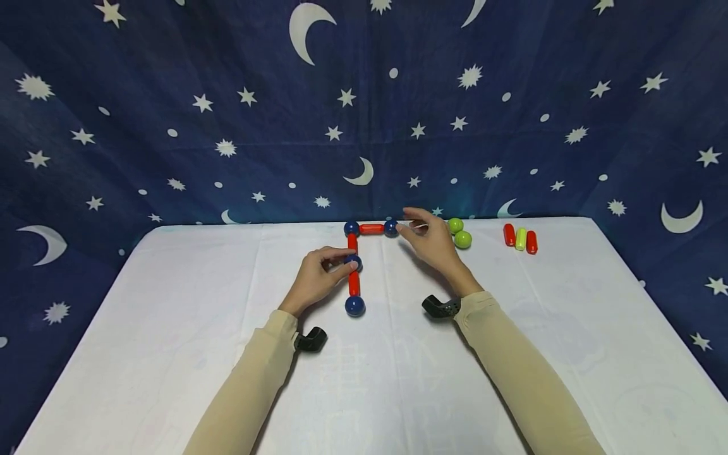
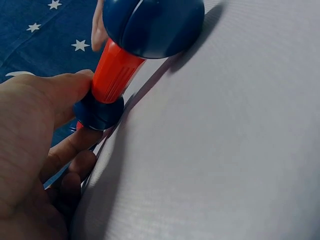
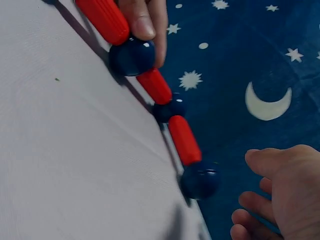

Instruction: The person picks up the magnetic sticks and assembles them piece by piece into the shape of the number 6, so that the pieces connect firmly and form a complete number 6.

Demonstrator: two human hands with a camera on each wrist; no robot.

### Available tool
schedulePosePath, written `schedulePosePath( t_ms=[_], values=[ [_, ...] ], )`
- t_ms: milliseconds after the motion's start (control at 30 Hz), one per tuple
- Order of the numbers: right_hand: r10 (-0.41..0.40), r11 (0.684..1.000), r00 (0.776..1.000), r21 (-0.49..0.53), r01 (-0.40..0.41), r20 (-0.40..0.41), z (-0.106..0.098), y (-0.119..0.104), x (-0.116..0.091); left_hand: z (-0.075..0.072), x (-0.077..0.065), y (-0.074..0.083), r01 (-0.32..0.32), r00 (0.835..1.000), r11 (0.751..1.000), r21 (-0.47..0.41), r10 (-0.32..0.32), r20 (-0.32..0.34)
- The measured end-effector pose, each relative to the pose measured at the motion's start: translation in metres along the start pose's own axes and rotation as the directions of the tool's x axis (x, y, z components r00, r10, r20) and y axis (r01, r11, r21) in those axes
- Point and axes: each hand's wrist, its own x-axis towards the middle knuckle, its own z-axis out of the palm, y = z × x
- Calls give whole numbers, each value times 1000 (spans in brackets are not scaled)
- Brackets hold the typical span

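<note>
Tight at the middle blue ball (image 1: 357,258): left grip (image 1: 318,275) clamped there, thumb and finger pinching, midway along the long side of an L-shaped chain (image 1: 352,242) on the counter (image 1: 341,392). Over to the right grip (image 1: 431,241), thumb and fingers apart, holding nothing, just beside the right-end blue ball (image 1: 390,228).

Danger right here! One careless brush of that thumb, and possibly a popped joint at the crosswise red rod (image 1: 372,229), or a skewed angle at the corner blue ball (image 1: 351,229). Close to the counter's far edge, too, with star-patterned cloth (image 1: 227,126) behind; pushed backward, perhaps over the edge. No telling about any gap there.

Next worry, the left pinch: twisted or lifted unevenly, likely to tear away from the lower red rod (image 1: 354,284), leaving the near blue ball (image 1: 355,306) free to roll.

And watch the green balls (image 1: 463,239), round, unheld, just right of the right grip: easily knocked by a backward swing, maybe into the loose rods (image 1: 521,239) beyond.
</note>
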Motion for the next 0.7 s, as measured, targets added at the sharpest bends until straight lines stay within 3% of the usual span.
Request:
schedulePosePath(
  t_ms=[167,400,533,700],
  values=[
    [-45,999,998,-11,45,-42,-27,-5,-7,1,-1,-1,-3,1000,1000,-3,3,2],
    [-92,991,976,-115,70,-197,-76,9,-16,1,0,-2,2,1000,1000,-18,-2,1],
    [-69,981,950,-195,9,-306,-106,27,-28,1,0,-2,-10,1000,1000,-18,10,1],
    [3,957,901,-261,-129,-434,-136,49,-46,1,0,-2,-24,1000,1000,-19,24,-1]
  ],
)
